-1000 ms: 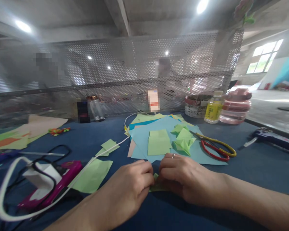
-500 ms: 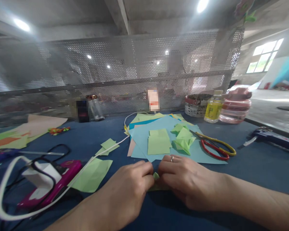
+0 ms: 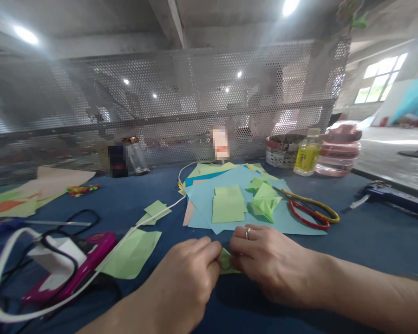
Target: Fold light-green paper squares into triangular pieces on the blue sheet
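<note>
My left hand (image 3: 184, 278) and my right hand (image 3: 268, 262) meet low in the middle, both with fingers closed on a small folded piece of light green paper (image 3: 225, 260) pressed against the blue table cover (image 3: 125, 204). My right hand wears a ring. Just beyond the hands lies a light blue sheet (image 3: 230, 192) carrying a stack of green paper squares (image 3: 228, 204) and several folded green paper shapes (image 3: 264, 199).
Red and yellow scissors (image 3: 310, 211) lie right of the blue sheet. A magenta glue gun (image 3: 80, 266) with white and black cords sits at left, beside loose green paper (image 3: 134, 253). A yellow bottle (image 3: 306, 155), a pink container (image 3: 339, 150), a jar (image 3: 135, 155) and a perforated metal screen (image 3: 181, 97) stand behind.
The hands have shifted slightly apart and the small green fold shows more between the fingertips. The view has drifted a little.
</note>
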`<state>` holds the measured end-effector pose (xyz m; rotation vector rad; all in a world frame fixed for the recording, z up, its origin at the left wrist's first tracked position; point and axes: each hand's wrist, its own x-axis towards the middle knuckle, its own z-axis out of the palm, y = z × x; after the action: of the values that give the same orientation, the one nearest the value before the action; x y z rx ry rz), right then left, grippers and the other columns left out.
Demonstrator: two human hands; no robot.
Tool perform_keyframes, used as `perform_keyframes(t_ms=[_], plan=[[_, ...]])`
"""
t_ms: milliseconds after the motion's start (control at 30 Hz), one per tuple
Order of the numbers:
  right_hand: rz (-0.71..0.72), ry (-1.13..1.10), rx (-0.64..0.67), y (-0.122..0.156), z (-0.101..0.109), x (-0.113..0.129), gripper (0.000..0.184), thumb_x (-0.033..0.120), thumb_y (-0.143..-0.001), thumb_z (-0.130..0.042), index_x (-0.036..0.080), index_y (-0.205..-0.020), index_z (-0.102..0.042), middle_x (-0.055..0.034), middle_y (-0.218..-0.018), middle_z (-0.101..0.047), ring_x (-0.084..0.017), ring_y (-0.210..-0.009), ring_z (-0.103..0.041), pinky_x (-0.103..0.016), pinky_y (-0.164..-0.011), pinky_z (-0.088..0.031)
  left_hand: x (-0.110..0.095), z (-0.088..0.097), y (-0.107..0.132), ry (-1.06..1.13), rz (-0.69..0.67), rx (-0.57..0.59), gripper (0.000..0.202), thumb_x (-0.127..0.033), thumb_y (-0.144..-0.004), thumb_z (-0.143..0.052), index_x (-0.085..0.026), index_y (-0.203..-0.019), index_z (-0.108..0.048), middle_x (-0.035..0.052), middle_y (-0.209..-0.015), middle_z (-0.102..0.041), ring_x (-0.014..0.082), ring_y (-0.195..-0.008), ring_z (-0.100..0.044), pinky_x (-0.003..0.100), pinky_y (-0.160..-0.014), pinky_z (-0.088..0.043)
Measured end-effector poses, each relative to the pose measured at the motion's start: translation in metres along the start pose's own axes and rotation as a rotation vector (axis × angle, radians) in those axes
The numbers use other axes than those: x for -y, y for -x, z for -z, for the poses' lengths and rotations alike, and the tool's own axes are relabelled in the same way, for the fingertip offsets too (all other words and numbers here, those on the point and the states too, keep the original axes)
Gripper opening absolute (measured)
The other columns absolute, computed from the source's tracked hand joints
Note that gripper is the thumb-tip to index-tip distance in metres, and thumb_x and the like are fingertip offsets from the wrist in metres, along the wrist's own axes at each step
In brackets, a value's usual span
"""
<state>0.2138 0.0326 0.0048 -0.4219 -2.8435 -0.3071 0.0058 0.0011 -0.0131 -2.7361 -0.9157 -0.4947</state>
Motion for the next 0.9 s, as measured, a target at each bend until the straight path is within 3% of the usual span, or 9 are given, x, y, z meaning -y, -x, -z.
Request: perform_keyframes(t_ms=[233, 433, 900], plan=[[0.006, 0.020, 0.011, -0.001, 0.003, 0.001, 0.020, 0.009, -0.080, -0.051, 0.015, -0.062, -0.058, -0.0073, -0.072, -0.057, -0.017, -0.067, -0.043, -0.030, -0.058, -0.036, -0.001, 0.000, -0.001, 0.014, 0.005, -0.040, 0.026, 0.002, -0.075, -0.041, -0.017, -0.065, -0.055, 0.0041, -0.071, -0.054, 0.0190, -0.062, -0.047, 0.031, -0.054, -0.037], [0.006, 0.007, -0.007, 0.000, 0.002, 0.001, 0.020, 0.005, -0.077, -0.049, 0.016, -0.061, -0.056, -0.0065, -0.072, -0.058, -0.016, -0.067, -0.044, -0.029, -0.059, -0.037, -0.006, 0.002, -0.006, 0.032, -0.110, -0.143, 0.029, 0.002, -0.079, -0.037, -0.015, -0.065, -0.056, 0.0042, -0.067, -0.054, 0.0169, -0.059, -0.045, 0.030, -0.052, -0.032], [-0.002, 0.014, 0.023, 0.001, 0.004, 0.002, 0.022, 0.005, -0.078, -0.047, 0.016, -0.061, -0.057, -0.0070, -0.074, -0.058, -0.016, -0.066, -0.044, -0.030, -0.058, -0.037, -0.013, -0.006, -0.001, -0.076, -0.076, -0.208, 0.033, -0.004, -0.084, -0.038, -0.016, -0.062, -0.060, 0.0048, -0.057, -0.054, 0.0179, -0.050, -0.047, 0.031, -0.048, -0.031]])
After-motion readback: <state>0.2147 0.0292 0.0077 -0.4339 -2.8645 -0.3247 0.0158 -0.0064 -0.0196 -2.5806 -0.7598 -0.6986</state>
